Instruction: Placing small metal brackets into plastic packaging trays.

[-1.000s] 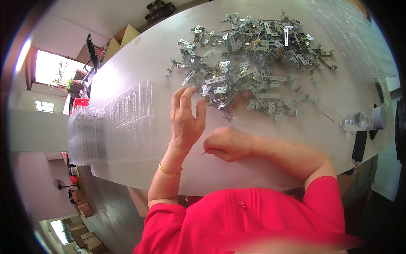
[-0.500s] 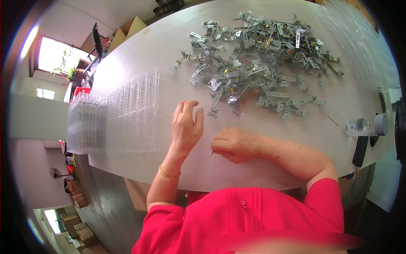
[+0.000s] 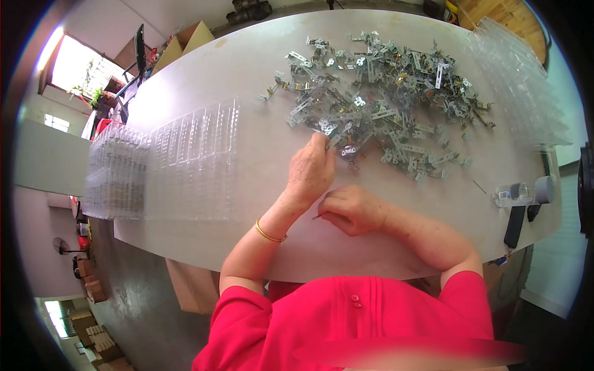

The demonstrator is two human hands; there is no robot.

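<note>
A heap of small metal brackets (image 3: 390, 114), silvery with some brass-coloured bits, covers the far middle of the table. My left hand (image 3: 311, 170) reaches to the heap's near left edge, its thumb and fingertips closed on a flat metal bracket (image 3: 328, 130) there. Whether that bracket is lifted clear of the others I cannot tell. Nearer to me, my right hand (image 3: 352, 210) rests on the table, curled around a thin metal rod (image 3: 318, 216) whose tip sticks out to the left. The rest of the rod is hidden in the fist.
Clear plastic trays lie at the left, a tall stack (image 3: 114, 176) beside a flatter one (image 3: 192, 167). More clear plastic trays (image 3: 516, 86) lie far right. A transparent jar (image 3: 513, 195), its grey lid (image 3: 544, 190), a black phone-like object (image 3: 514, 227) and a thin rod (image 3: 479, 186) are at the right.
My left hand has moved right and away from me, from open above the table to closed on a bracket at the heap. My right hand keeps its hold on the rod; the view has shifted slightly.
</note>
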